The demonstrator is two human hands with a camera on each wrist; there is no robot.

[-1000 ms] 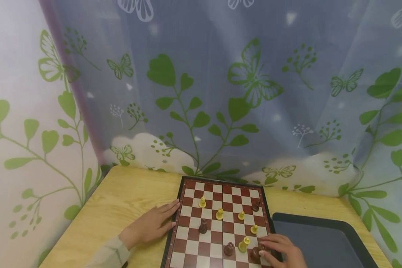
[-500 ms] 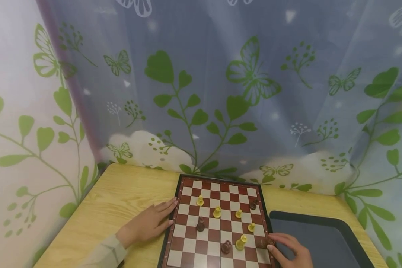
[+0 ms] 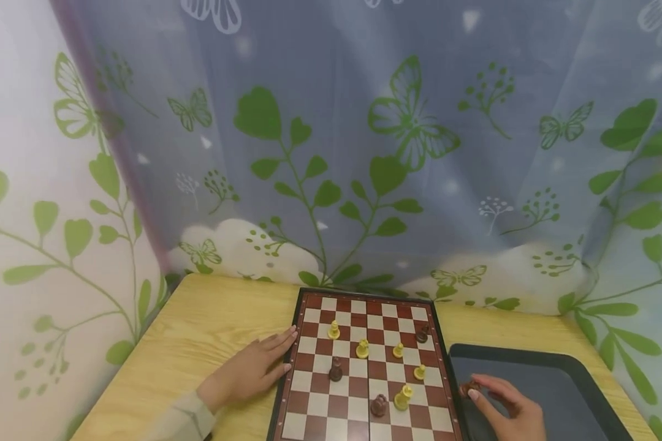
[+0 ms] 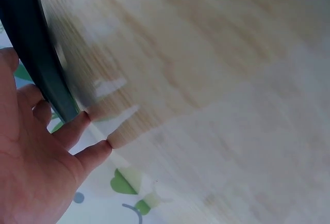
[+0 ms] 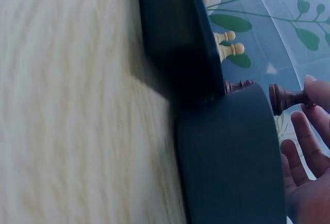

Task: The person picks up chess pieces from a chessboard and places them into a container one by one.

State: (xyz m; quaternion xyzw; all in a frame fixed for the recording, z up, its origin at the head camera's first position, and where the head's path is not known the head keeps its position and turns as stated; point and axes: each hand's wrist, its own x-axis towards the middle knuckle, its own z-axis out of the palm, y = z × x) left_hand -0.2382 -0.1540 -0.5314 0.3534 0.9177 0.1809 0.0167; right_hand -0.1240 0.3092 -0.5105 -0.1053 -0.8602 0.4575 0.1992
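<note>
My right hand [image 3: 510, 407] pinches a dark brown chess piece [image 3: 467, 389] between thumb and fingertips, over the left rim of the dark tray. In the right wrist view this chess piece [image 5: 289, 98] has its wide base toward the tray wall, and the thumb and fingers hide its top. My left hand [image 3: 248, 375] lies by the left edge of the chessboard [image 3: 331, 407], its fingers extended and fingertips right at the frame. Three dark brown pieces stand on the board, one of them a dark piece [image 3: 335, 370] left of centre, along with several yellow pieces, including a tall one [image 3: 403, 397].
The dark tray [image 3: 513, 351] sits to the right of the board, close to its frame. Both rest on a light wood table [image 3: 220, 306]. Behind and to the left hangs a curtain [image 3: 342, 122] printed with leaves and butterflies.
My right hand has lifted the dark chess piece from the board's lower right squares and carried it rightward to the tray's rim. My left hand has stayed by the board.
</note>
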